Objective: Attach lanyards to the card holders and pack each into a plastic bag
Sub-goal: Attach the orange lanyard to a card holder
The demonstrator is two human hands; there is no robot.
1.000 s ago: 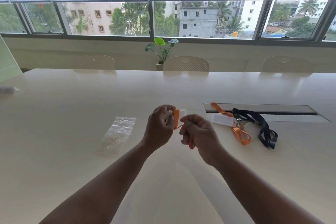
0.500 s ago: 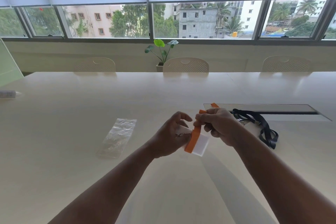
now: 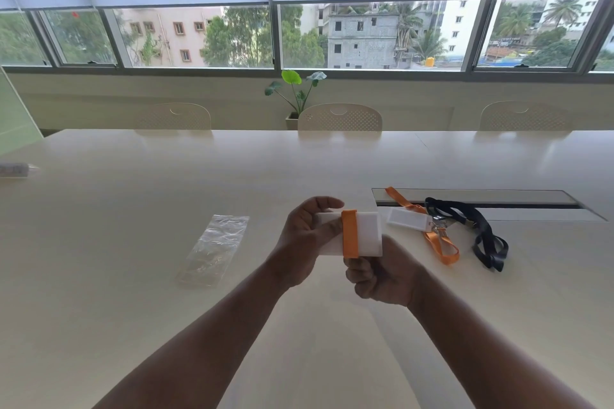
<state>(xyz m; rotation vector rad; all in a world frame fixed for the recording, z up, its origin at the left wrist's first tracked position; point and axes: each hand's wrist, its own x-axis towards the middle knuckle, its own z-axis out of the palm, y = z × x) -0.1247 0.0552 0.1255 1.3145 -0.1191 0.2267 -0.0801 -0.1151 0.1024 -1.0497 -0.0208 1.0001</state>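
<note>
Head view: both hands (image 3: pixel 345 256) hold the orange-wrapped card holder (image 3: pixel 363 234) between them.

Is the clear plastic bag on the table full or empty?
Empty, it seems: the clear plastic bag lies flat on the pale table, nothing showing inside.

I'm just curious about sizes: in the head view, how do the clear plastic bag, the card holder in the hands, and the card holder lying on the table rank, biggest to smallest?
1. Plastic bag: largest.
2. Held card holder: looks next, but it is nearer the camera.
3. Card holder on the table: looks smallest; the two holders may match.
</note>
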